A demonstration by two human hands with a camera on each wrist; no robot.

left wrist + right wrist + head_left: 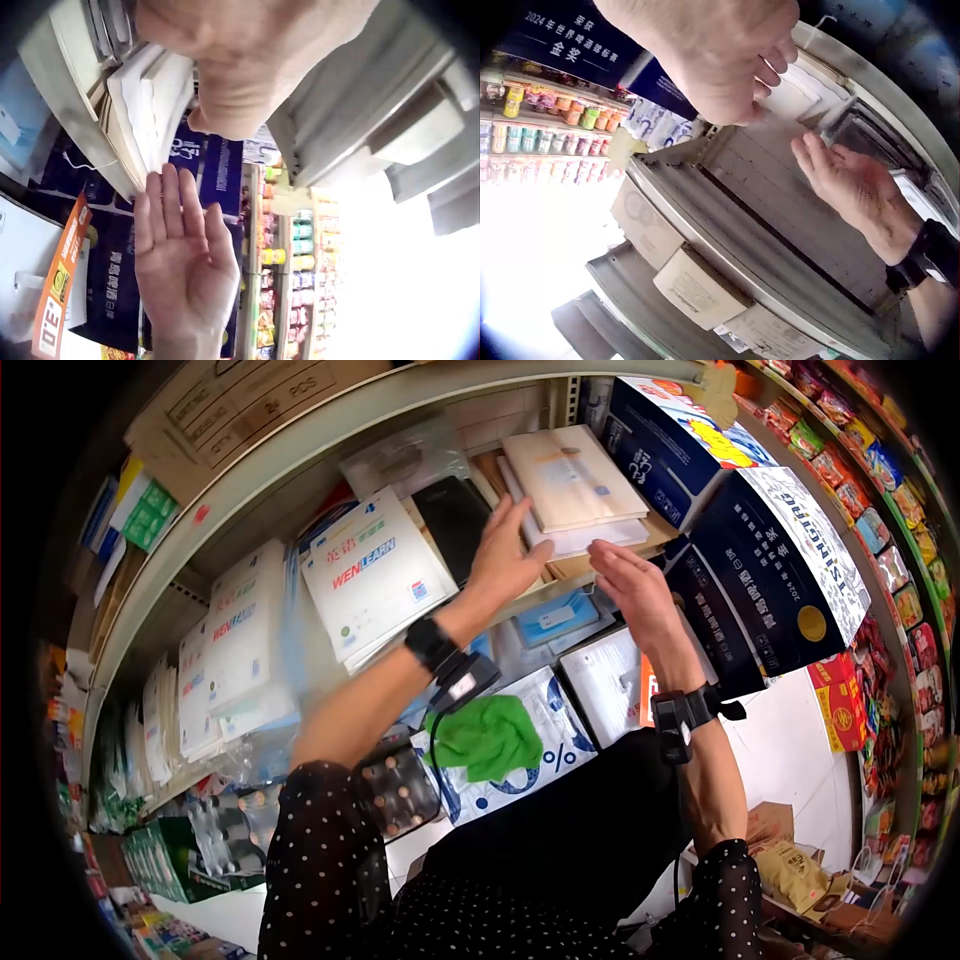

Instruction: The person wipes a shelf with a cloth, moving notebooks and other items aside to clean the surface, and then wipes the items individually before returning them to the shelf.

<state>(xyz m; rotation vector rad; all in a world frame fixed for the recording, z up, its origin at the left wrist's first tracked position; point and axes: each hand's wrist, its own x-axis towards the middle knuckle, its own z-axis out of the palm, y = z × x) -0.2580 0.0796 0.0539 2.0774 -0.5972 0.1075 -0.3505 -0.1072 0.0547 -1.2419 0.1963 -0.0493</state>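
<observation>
A stack of cream and white paper booklets or envelopes (pixel 575 485) lies on the shelf. My left hand (pixel 505 560) is at its left side, fingers extended and thumb by the near corner. At the front edge, my right hand (pixel 640 595) has straight fingers, their tips right by the stack. The left wrist view shows the right palm (pixel 184 274) flat below the stack's page edges (pixel 154 105). Left of the stack is a black flat item (pixel 452 520). White WENLEARN booklets (pixel 375 570) lie farther left.
Dark blue beer cartons (pixel 765 575) stand to the right. Under the shelf are a green cloth (pixel 487 738) on a white-and-blue pack (pixel 560 725) and a blue packet (pixel 560 615). A metal shelf edge (pixel 330 425) runs overhead; snack racks (pixel 850 490) line the far right.
</observation>
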